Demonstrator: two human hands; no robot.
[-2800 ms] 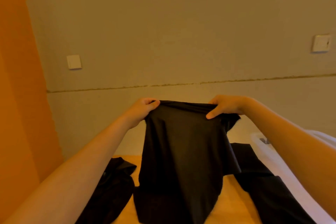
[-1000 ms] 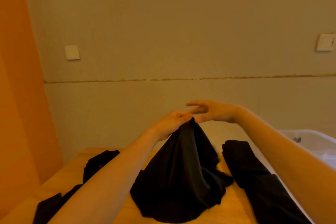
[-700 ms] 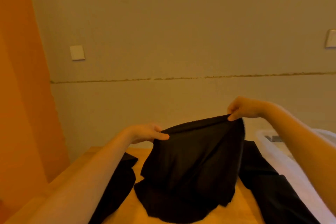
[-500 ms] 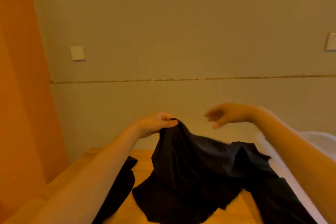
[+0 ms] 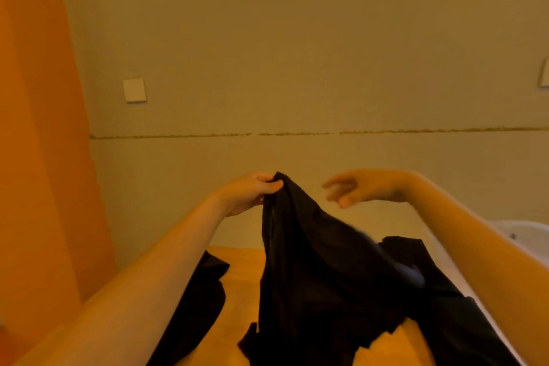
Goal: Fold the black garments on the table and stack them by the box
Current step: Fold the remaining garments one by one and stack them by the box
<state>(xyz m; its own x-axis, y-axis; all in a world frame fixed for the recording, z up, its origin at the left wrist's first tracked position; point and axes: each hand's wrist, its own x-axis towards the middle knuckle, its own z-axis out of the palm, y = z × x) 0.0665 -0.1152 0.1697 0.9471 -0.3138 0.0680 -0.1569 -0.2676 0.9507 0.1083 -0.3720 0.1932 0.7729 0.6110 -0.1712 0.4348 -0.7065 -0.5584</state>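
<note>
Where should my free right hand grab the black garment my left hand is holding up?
Judging by the drape, the right hand should pinch the black garment's sloping top edge from the right, just below the peak gripped by the left hand.

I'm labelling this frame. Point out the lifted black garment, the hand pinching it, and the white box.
lifted black garment [image 5: 312,261], head view, on its hanging middle.
left hand [image 5: 248,196], head view, on the back of the hand.
white box [image 5: 517,232], head view, on its rim at right.
</note>
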